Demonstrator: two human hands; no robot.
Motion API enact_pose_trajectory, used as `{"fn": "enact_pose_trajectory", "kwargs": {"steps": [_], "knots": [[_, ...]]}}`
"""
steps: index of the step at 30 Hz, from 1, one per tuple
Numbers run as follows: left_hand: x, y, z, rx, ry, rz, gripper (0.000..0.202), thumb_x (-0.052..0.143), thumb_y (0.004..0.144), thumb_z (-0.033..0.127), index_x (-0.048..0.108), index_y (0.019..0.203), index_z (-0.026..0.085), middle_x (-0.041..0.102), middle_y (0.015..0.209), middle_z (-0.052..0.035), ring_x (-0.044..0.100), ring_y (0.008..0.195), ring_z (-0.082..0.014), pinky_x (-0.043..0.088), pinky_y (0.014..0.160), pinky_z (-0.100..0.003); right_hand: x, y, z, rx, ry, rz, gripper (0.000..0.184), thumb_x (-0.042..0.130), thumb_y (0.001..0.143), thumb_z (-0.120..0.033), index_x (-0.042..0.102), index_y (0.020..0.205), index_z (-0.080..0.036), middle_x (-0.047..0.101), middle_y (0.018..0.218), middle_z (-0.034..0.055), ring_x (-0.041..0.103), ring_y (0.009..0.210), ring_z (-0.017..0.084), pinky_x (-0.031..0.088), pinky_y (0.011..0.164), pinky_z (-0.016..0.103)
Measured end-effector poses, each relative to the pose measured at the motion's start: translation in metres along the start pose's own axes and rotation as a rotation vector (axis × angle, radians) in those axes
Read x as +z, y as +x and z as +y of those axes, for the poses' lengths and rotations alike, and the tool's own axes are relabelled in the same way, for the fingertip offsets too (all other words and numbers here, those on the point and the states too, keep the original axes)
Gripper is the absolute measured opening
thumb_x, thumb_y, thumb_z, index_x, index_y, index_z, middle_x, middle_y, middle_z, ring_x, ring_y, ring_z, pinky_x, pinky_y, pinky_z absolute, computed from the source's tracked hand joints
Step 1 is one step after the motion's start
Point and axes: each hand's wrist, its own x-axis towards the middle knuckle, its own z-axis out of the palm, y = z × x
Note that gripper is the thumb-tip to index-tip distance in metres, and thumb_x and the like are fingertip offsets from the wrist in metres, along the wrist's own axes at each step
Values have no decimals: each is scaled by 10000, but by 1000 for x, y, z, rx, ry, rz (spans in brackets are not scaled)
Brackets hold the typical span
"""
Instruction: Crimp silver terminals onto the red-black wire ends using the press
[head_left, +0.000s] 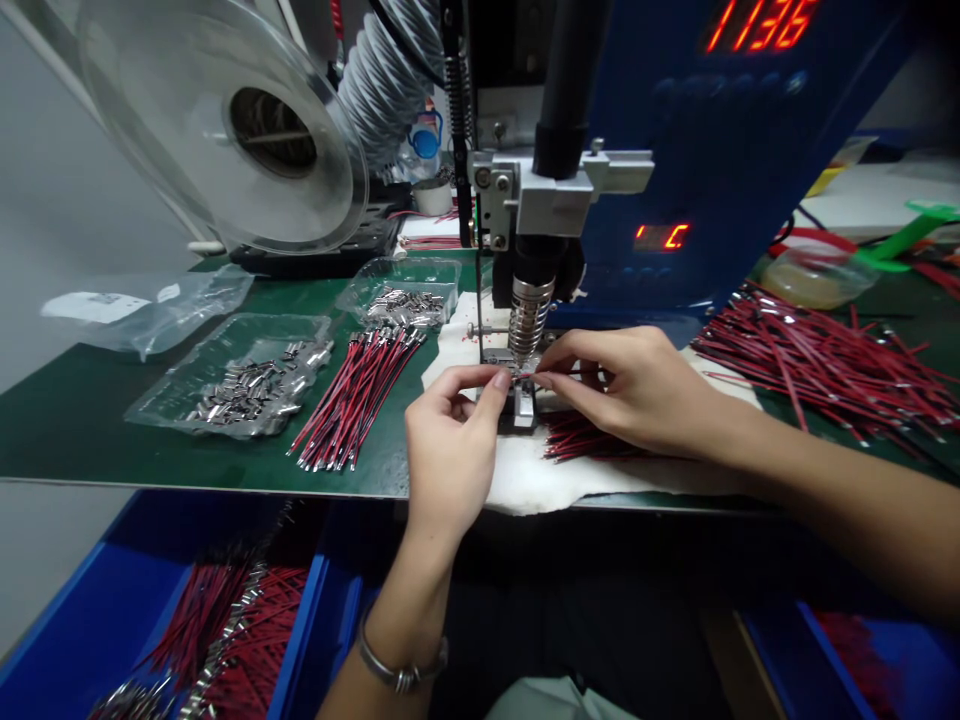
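Note:
Beneath the coil-wrapped metal nozzle (531,312) of a bench machine, both my hands meet over a small metal fixture (524,408). My left hand (452,450) is closed in a pinch, thumb against forefinger, at the fixture's left side; the tiny thing between those fingertips is hard to make out. From the right, my right hand (637,388) pinches a thin wire close to the nozzle tip. Under that hand, a bunch of red and black wires (577,437) lies on a white cloth (536,488). The fingers partly hide the fixture.
Clear trays of small metal cylinders (251,395) and a wire bundle (360,395) lie left on the green table (67,425). A wire heap (817,365) lies right. A blue control box (675,130) stands behind; a blue bin (300,635) of wired parts sits below.

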Motion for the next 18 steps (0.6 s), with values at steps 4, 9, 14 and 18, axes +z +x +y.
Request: {"fn": "enact_pose_trajectory", "kwargs": {"steps": [4,9,14,18], "knots": [[0,0,0,23,11,-2,245,696,793,395,713,888,170,599,676,-23,357,493,-59,283,429,-181,-1,1,-1,-29,11,-1,96,611,859,-226,668,894,-157,702,813,1,582,613,85,398,591,202],[1,0,2,-4,-12,-11,254,692,794,398,704,868,155,588,657,-17,325,465,-53,249,405,-187,-6,2,-1,-72,8,-23,100,590,869,-185,673,907,-144,707,822,20,597,630,89,402,597,198],[0,-1,3,6,-6,-8,278,698,785,417,697,820,142,581,642,-16,353,489,-63,279,429,-189,-8,2,1,-117,-22,-57,138,555,897,-201,671,922,-133,706,809,42,594,612,98,390,584,210],[0,-1,3,8,25,-7,273,692,789,417,710,835,149,575,627,-15,356,486,-70,270,433,-200,-8,2,2,-112,-36,-71,159,542,904,-222,672,928,-133,700,784,51,586,590,105,378,573,222]]}}
